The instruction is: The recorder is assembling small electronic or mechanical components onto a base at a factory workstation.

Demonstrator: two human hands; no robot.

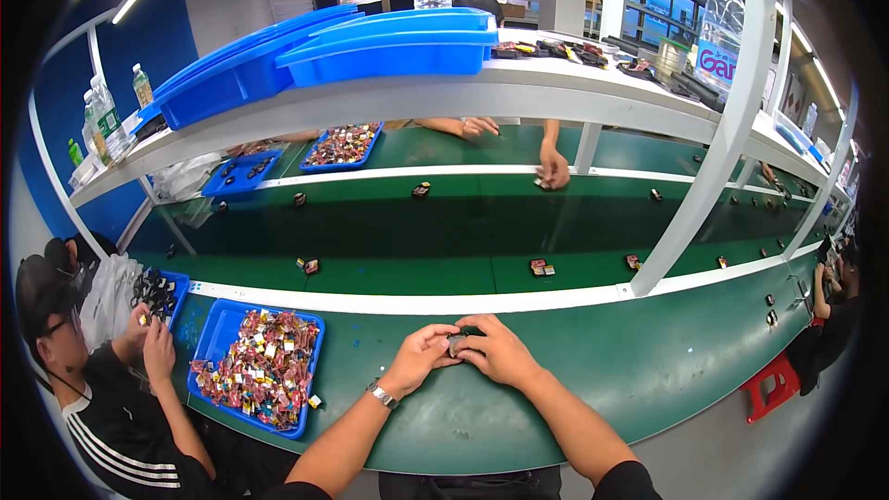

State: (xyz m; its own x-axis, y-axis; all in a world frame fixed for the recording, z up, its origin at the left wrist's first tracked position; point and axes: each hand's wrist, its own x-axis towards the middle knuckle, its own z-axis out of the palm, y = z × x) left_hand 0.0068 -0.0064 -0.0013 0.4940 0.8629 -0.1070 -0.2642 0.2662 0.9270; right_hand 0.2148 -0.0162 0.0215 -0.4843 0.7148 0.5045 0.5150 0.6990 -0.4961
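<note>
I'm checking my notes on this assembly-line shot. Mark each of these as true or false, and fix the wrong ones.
1. Both hands, left hand and right hand, hold one small dark part between them. True.
2. The blue plastic tray of colourful small pieces lies to the person's right. False: it lies to the left.
3. A metal wristwatch is on the left wrist. True.
4. The green work surface is red. False: it is green.

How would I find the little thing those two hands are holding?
Find the green workbench at the near edge. The left hand and right hand meet there, pinching a small dark part. Unlike the loose parts in the blue tray, it is alone between fingers.
</note>
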